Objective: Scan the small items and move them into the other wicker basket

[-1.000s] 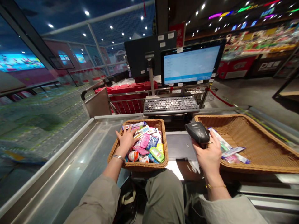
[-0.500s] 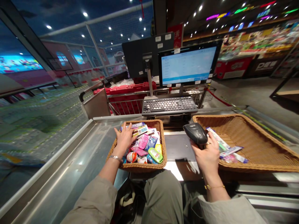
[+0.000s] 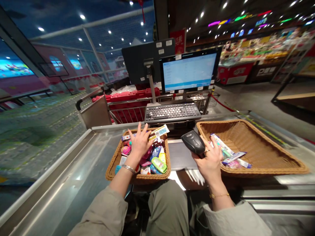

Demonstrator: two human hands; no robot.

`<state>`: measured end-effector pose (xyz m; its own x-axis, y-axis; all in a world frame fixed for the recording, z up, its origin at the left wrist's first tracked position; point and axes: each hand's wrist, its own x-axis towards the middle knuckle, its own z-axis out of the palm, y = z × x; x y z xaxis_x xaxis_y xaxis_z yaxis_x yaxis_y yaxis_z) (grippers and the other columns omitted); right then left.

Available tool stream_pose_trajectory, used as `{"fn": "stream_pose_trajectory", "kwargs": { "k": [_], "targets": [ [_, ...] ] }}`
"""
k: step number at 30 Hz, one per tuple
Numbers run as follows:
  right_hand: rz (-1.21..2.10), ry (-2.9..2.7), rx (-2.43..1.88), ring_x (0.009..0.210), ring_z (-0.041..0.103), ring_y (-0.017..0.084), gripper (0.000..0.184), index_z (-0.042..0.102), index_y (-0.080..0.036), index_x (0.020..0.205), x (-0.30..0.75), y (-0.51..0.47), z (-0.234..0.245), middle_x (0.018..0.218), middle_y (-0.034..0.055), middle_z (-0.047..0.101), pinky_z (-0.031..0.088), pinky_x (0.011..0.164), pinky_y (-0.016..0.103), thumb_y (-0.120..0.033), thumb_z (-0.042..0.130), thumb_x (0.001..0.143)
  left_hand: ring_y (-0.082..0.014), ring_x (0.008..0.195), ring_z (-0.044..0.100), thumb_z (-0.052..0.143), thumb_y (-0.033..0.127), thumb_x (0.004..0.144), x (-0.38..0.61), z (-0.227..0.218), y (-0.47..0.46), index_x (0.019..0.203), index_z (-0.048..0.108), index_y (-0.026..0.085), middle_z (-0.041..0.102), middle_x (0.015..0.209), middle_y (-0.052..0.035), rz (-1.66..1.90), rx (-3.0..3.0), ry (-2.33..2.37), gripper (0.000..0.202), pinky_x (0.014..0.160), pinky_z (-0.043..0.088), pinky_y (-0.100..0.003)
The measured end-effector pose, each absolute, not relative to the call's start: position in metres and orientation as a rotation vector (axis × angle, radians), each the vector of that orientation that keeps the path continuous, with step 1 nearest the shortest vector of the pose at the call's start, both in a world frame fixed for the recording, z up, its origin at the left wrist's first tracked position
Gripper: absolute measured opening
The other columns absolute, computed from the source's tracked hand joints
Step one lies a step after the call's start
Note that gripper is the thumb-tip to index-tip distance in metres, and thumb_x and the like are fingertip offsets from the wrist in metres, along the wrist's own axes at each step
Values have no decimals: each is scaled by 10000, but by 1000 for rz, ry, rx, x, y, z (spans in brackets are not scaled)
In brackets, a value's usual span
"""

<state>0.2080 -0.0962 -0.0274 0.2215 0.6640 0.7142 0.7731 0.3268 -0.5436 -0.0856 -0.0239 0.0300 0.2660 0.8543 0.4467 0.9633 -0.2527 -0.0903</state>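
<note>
My left hand (image 3: 139,144) hovers over the small wicker basket (image 3: 113,164) full of colourful small packets. It pinches a flat yellow and blue packet (image 3: 159,131) that sticks out to the right above the basket's far rim, with its other fingers spread. My right hand (image 3: 209,160) is wrapped around the grip of a black handheld scanner (image 3: 193,141), held over the dark scan plate (image 3: 179,154) between the two baskets. The large wicker basket (image 3: 268,154) on the right holds a few long packets (image 3: 227,154) near its left side.
A keyboard (image 3: 172,112) sits beyond the baskets, with a lit monitor (image 3: 188,70) and a second dark screen (image 3: 142,60) behind it. A shopping cart with red crates (image 3: 128,101) stands beyond the steel counter (image 3: 81,170). Store shelves line the far right.
My left hand has lifted a yellow and blue packet out of the small basket. The right hand with the scanner has shifted slightly left; the view has panned.
</note>
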Motion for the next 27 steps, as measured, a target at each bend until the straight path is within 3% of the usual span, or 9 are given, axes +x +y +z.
{"fn": "stream_pose_trajectory", "kwargs": {
  "k": [7, 15, 27],
  "targets": [
    [-149, -1550, -1406, 1540, 305, 388, 356, 693, -235, 1176, 210, -96, -28, 1437, 98, 634, 208, 1212, 703, -332, 651, 836, -401, 1590, 159, 647, 360, 950, -55, 33, -24, 1319, 659, 260, 353, 1662, -75, -482, -2230, -1601, 383, 1154, 28, -864],
    [-186, -1618, -1398, 1558, 254, 408, 141, 719, -220, 915, 207, -96, -28, 1479, 101, 599, 179, 1179, 767, -298, 654, 817, -409, 1588, 161, 637, 378, 956, -32, 29, -25, 1344, 651, 266, 357, 1659, -84, -517, -2258, -1587, 405, 1159, -19, -853],
    [-203, -1666, -1404, 1567, 236, 385, 146, 719, -229, 902, 206, -98, -27, 1475, 77, 607, 168, 1192, 735, -295, 644, 796, -400, 1592, 141, 632, 405, 958, -23, 24, -23, 1374, 627, 269, 352, 1662, -81, -549, -2280, -1576, 438, 1161, -18, -851]
  ]
}}
